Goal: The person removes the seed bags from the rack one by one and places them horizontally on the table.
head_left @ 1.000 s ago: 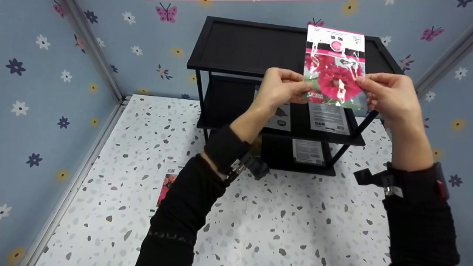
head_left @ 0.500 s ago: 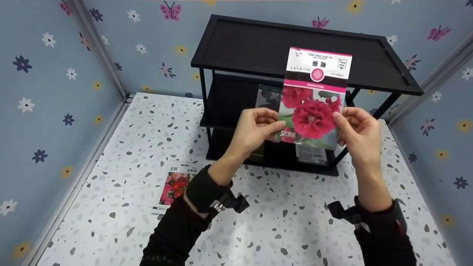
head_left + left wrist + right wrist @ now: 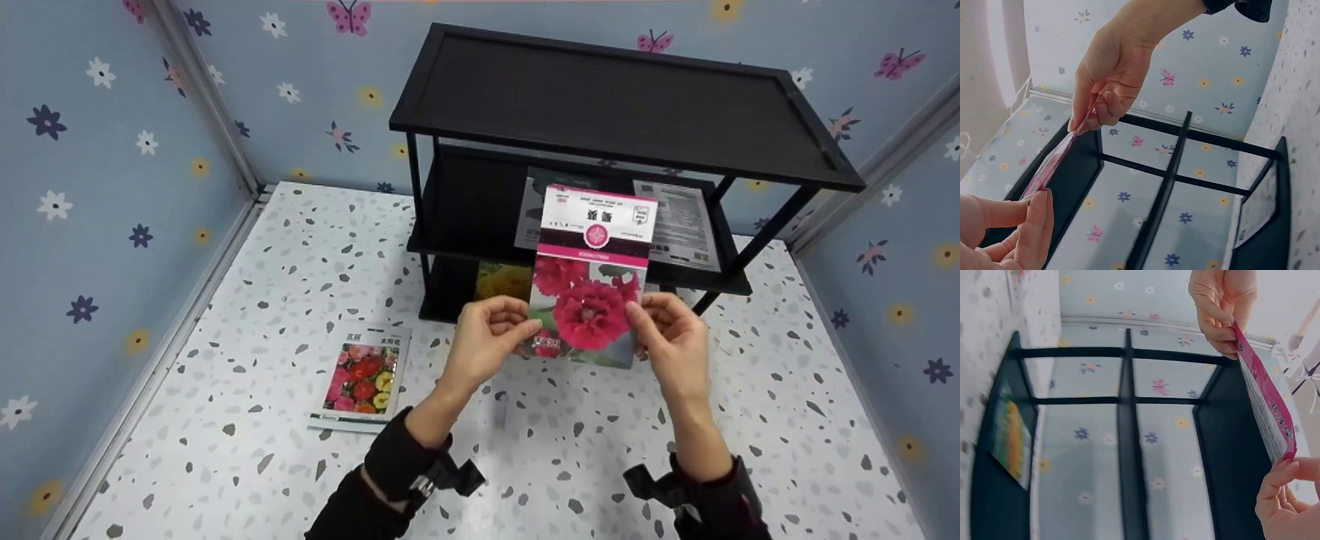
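Note:
A seed packet [image 3: 589, 281] with pink hollyhock flowers and a white top is held up in front of the black shelf [image 3: 622, 105], its print upside down in the head view. My left hand [image 3: 484, 337] pinches its lower left edge between thumb and fingers. On the opposite edge, my right hand [image 3: 675, 345] grips the packet the same way. Seen nearly edge-on in the left wrist view, the packet [image 3: 1053, 163] spans both hands. The right wrist view shows the packet's [image 3: 1264, 396] pink side and part of a printed white face.
Another flower packet [image 3: 364, 379] lies on the speckled floor at the left. On the middle shelf are a grey packet [image 3: 529, 206] and a white printed packet [image 3: 679, 225]. A yellow-flower packet [image 3: 502, 281] sits on the bottom shelf, partly hidden. Flower-patterned walls [image 3: 112, 225] enclose the area.
Both hands have brought the hollyhock packet down and to the left, from before the top shelf to in front of the lower shelves. The packet on the floor has come fully into sight.

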### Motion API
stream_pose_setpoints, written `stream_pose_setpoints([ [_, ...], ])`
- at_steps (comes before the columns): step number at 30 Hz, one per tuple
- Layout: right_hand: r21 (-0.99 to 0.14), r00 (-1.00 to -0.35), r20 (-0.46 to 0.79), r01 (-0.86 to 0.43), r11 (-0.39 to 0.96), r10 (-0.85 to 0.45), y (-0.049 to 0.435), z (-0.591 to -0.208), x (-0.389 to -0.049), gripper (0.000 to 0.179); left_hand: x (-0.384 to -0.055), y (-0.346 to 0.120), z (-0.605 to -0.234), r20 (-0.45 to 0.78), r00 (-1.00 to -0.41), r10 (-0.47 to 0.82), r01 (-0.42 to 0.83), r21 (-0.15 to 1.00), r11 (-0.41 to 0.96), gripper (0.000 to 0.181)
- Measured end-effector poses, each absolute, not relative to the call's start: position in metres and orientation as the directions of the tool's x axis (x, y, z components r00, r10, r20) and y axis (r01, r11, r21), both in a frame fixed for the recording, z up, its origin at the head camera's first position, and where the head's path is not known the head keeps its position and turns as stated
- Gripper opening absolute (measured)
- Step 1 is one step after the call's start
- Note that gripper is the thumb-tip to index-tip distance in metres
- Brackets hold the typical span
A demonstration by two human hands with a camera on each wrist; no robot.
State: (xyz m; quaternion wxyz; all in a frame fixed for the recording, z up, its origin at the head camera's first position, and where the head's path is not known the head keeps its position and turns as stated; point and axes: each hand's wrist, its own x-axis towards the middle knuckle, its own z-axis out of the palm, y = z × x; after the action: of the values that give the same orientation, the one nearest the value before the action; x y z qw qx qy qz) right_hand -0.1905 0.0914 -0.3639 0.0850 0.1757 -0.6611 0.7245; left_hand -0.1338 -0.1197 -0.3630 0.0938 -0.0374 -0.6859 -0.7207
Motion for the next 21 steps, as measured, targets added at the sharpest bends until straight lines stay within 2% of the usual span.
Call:
stream_pose_setpoints([
  [9,-0.926,-0.920,0.365,-0.342,-0.161,-0.143,0.088,-0.413,-0.183,0.015,-0.114,-0.120,-0.392,0.150,-0.984,-0.094,0.155,0.987,-0.047,0.013],
  [21,-0.978,-0.972,0.202,-0.194,-0.075,-0.123,0.090,-0.459,-0.167,0.017,-0.101,-0.117,-0.434,0.095,-0.987,-0.130,0.098,0.995,-0.021,0.012],
])
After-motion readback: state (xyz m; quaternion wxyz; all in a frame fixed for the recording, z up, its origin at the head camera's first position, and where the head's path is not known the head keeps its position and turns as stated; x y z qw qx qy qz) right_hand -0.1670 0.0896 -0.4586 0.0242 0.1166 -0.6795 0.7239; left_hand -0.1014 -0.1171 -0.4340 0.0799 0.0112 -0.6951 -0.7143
